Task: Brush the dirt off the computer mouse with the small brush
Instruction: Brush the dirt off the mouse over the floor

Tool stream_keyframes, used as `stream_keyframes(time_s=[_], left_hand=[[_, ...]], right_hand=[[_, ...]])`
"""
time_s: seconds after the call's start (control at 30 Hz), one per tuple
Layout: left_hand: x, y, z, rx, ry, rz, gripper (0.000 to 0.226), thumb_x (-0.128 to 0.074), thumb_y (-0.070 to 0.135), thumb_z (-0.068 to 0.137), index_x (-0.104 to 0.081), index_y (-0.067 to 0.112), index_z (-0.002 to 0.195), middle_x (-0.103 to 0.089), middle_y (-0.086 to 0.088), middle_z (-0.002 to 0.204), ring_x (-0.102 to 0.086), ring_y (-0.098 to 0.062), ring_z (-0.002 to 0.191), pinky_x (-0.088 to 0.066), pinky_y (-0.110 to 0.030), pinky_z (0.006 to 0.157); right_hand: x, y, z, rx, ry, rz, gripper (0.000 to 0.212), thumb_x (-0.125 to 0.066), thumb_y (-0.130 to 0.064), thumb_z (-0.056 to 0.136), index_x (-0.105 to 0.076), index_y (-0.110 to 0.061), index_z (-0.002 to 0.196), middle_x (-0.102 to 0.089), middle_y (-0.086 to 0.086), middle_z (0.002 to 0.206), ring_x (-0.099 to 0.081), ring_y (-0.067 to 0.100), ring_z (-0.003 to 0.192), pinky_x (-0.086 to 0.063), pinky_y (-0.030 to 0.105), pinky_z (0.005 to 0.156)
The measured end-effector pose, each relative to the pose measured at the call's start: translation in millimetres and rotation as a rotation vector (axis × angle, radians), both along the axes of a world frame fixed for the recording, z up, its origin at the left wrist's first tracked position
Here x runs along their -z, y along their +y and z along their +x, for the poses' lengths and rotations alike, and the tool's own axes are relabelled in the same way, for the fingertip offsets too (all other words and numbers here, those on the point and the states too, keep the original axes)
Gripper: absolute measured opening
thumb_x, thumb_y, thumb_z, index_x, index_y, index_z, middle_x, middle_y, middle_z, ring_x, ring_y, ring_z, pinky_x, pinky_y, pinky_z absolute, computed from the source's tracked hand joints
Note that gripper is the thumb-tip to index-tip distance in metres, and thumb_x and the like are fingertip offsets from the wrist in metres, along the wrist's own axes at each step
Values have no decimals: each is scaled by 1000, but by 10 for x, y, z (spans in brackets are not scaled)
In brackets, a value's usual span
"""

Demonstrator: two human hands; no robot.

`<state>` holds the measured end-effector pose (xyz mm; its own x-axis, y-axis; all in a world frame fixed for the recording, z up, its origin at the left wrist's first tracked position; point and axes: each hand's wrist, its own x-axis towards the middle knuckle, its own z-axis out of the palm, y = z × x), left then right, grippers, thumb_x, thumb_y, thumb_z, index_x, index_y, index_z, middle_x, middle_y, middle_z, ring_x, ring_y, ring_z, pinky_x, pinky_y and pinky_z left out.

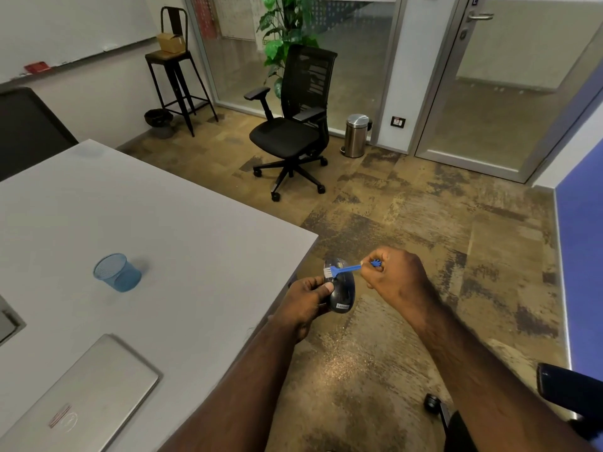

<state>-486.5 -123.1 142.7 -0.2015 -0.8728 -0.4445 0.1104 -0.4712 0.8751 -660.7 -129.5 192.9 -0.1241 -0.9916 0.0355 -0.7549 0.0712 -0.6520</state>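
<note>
While left hand is gripping the mouse over floor, right hand is pinching the brush, bristles at 9 o'clock; hard strokes risk dislodging mouse.

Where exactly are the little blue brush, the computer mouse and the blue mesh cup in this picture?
small brush [346,268]: head view, on the middle of its blue handle.
computer mouse [346,290]: head view, on its dark back, below the brush.
blue mesh cup [122,276]: head view, on its side wall.
</note>
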Motion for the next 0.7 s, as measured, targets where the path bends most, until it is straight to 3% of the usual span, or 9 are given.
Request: stream_keyframes(time_s=[0.2,0.37,0.47,0.53,0.63,0.7], left_hand=[[7,4,2,13,-15,-12,23,-50,9,96,-66,-1,109,-70,-16,98,-66,-17,80,-53,-21,63],[12,17,7,28,-26,-15,22,-51,8,95,-67,0,107,-70,-18,101,-67,-20,85,-54,-24,68],[9,27,29,27,-20,-14,21,-51,9,95,-68,3,105,-71,-15,99,-68,-18,83,-54,-23,66],[4,27,46,22,-12,-11,20,-52,9,94,-69,5,104,-72,-14,99,-69,-17,84,-54,-21,65],[5,43,48,12,0,-2,20,-52,9,94,-69,5,105,-72,-14,98,-69,-18,84,-54,-21,65],[0,57,47,7,8,-3,20,-52,9,95,-71,7,101,-73,-12,95,-69,-16,81,-54,-21,64]], right_hand=[[-38,-26,-4,47,-27,-20,13,-63,-31,88,-72,-21,89,-69,-5,62,-65,10,54,-51,25,48],[-58,-59,-48,108,18,-18,14,-61,-29,91,-71,-20,90,-70,-2,65,-67,13,57,-59,34,54],[-66,-77,-109,120,-75,-1,11,-64,-26,86,-69,-25,76,-67,-6,51,-62,1,43,-59,33,49],[-64,-53,-136,101,-60,54,15,-66,-26,82,-67,-27,67,-67,-12,48,-61,2,41,-58,32,49],[-59,-40,-203,178,-7,62,14,-66,-28,81,-67,-25,67,-66,-5,49,-65,13,47,-58,32,49],[-67,-29,-229,196,-9,17,13,-65,-29,83,-68,-26,70,-66,-7,49,-59,7,42,-51,24,42]])
